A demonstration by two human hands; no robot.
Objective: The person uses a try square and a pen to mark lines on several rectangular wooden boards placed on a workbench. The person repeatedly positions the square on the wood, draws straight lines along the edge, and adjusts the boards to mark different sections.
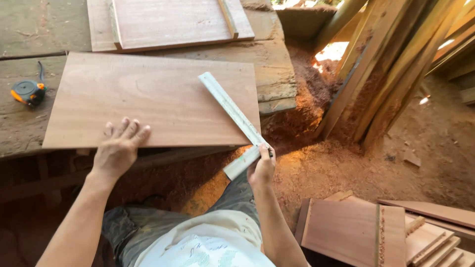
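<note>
A flat reddish-brown wooden board (148,99) lies on a rough workbench (29,123). My left hand (118,148) rests palm down on the board's near edge, fingers spread. My right hand (261,168) grips the corner of a pale metal L-shaped square (232,111). The square's long blade lies diagonally across the board's right end, and its short arm hangs below the board's near right corner.
A black and orange tape measure (28,92) sits on the bench at left. A framed wooden panel (173,22) lies behind the board. Long planks (391,64) lean at right over sawdust (307,163). More panels (356,232) are stacked at lower right.
</note>
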